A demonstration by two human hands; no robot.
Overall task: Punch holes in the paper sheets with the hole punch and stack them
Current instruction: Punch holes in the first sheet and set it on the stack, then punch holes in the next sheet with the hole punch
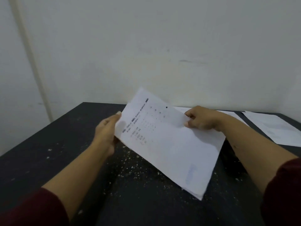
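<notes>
Both hands hold a thin bundle of paper sheets [164, 144] tilted in the centre of the frame, lower corner near the dark worktop [57, 144]: the left hand [106, 132] grips the left edge, the right hand [201, 118] pinches the upper right edge. The step looks like squaring the sheets, so tap the edges flush, keeping both grips light. No hole punch shows; more paper [273, 128] lies at right.

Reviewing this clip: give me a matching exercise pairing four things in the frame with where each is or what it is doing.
Things:
1. left hand
2. right hand
3. held sheets
4. loose sheets

States:
A. lying flat at the table's far right
B. pinching the sheets' far edge
C. tilted above the table
D. supporting the sheets' left edge

Pairs: 1-D, 2-B, 3-C, 4-A
</notes>
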